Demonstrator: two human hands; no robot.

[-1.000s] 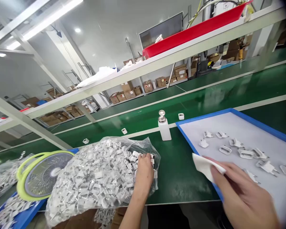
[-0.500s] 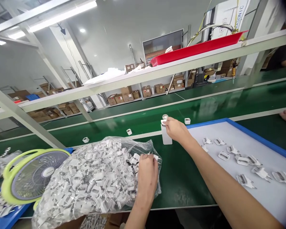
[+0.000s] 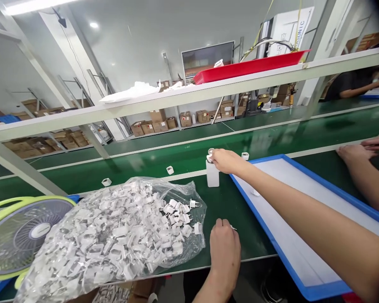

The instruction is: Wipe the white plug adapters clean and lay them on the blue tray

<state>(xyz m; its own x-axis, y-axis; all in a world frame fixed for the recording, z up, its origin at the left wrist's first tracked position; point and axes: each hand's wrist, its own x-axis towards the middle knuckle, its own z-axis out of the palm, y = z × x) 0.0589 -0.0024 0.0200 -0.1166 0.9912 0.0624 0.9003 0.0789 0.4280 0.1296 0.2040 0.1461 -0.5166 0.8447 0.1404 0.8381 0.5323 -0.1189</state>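
Observation:
My left hand (image 3: 225, 249) rests on the green belt near the front edge, fingers curled, with a small white plug part (image 3: 233, 228) poking out of it. It sits just right of a clear plastic bag (image 3: 113, 235) full of white plug parts, whose mouth faces the hand. My right arm stretches across the blue tray (image 3: 271, 240). My right hand (image 3: 226, 160) lies closed over the metal cap of a white dispenser bottle (image 3: 212, 176). The white cloth it carried earlier is hidden.
A lime-green fan (image 3: 19, 235) lies at the left. Loose white parts (image 3: 169, 170) sit on the belt behind the bag. Another person's hands (image 3: 356, 153) rest at the right edge. An overhead shelf carries a red tray (image 3: 249, 67).
My left hand came out of the bag's mouth and moved right onto the belt. My right hand went from the tray, cloth in hand, up to the bottle's cap and stays there.

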